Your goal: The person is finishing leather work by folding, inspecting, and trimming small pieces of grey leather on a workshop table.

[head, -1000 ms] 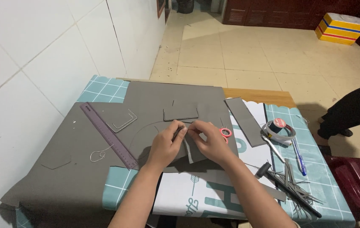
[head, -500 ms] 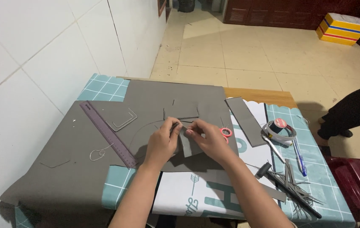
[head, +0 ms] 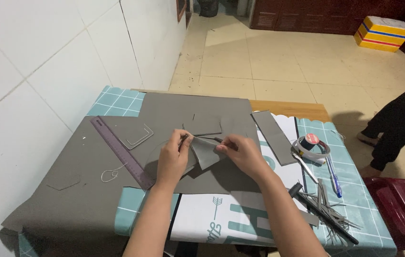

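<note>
Both hands met over the big grey sheet (head: 117,200), pinching one small grey cutout (head: 205,151) between them: the left hand (head: 173,159) gripped its left corner with closed fingers, the right hand (head: 242,152) clasped its right edge, just beside the purple ruler (head: 121,152).

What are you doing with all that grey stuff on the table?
Both hands, the left hand and the right hand, hold a small grey piece above a big grey sheet on the table. A purple ruler, a tape roll and grey scraps lie around.
</note>
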